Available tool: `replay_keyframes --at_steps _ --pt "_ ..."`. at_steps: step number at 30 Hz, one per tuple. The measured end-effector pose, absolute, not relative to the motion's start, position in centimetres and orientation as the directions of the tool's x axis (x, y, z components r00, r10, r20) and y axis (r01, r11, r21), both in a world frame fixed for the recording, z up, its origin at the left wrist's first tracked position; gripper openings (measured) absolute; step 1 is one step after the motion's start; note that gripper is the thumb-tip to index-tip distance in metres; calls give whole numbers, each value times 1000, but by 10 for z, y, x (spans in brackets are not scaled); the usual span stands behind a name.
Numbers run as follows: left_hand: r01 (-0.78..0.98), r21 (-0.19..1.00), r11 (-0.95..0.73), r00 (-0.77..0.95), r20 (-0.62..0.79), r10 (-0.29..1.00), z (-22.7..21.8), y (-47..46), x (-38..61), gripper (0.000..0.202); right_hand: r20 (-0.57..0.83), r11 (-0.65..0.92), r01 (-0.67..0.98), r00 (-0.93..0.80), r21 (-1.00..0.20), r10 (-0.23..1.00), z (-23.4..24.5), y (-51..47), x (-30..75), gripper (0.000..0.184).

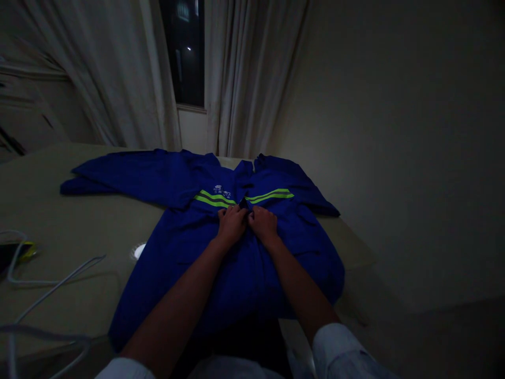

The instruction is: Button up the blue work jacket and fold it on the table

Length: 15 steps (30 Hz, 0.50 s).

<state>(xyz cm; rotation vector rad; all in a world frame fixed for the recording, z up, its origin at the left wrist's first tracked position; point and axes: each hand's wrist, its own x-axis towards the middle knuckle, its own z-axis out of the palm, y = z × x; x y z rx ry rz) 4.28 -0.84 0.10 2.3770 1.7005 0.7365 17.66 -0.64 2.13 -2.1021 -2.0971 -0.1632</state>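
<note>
A blue work jacket (185, 247) with neon yellow-green reflective stripes lies spread front-up on a beige table (79, 231). One sleeve stretches out to the left, and the hem hangs over the near edge. My left hand (232, 223) and my right hand (263, 223) sit side by side at the middle of the chest, just below the stripes. Both have their fingers curled and pinch the jacket's front opening. A small dark bit of the placket sticks up between the fingertips.
White cables (47, 287) loop across the table's left side, beside a dark object with a yellow part (18, 251) at the left edge. A small round white thing (138, 251) lies by the jacket. White curtains (244, 79) and a dark window (185, 52) stand behind; a bare wall is on the right.
</note>
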Motion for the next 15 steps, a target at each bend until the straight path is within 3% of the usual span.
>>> replay_keyframes --at_steps 9,15 --pt "852 403 -334 222 300 928 0 -9 40 29 212 93 994 -78 -61 974 22 -8 187 25" --pt "834 388 -391 267 337 903 3 -7 40 25 178 45 999 -41 -18 983 26 -11 178 27"
